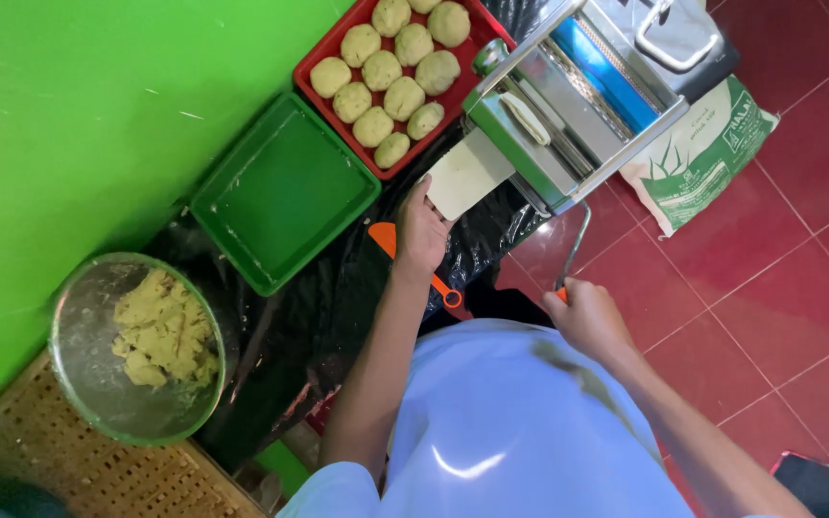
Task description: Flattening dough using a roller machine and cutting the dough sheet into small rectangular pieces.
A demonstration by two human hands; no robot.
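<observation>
scanning from the left, we see a metal bowl [136, 350] holding a lump of pale, crumbly dough [165, 331], sitting partly on a woven mat [69, 470] against the green wall [69, 115]. next comes an empty green tray [285, 192], resting on black plastic sheeting [328, 297], and just past it a red tray [314, 91] filled with round dough balls [395, 62] laid close together.

our left hand [421, 233] reaches forward with the palm down, and its fingers rest on the near edge of a flat dough sheet [464, 175] that hangs out of the machine; we cannot tell whether the fingertips pinch it or only support it. an orange scraper [388, 240] lies on the plastic just under that wrist.

the metal roller machine [568, 105] stands to the right of the sheet, with the dough still partly between its rollers. our right hand [587, 315] is closed in a fist around the orange grip of the crank [573, 247].

we judge that we are midway through rolling one piece flat: the sheet is partly out. the next move, as we read it, calls for a steady turn of the crank while the left hand eases the sheet away without stretching or tearing it. a white and green sack [707, 153] lies on the red tile floor [779, 278] at far right.
</observation>
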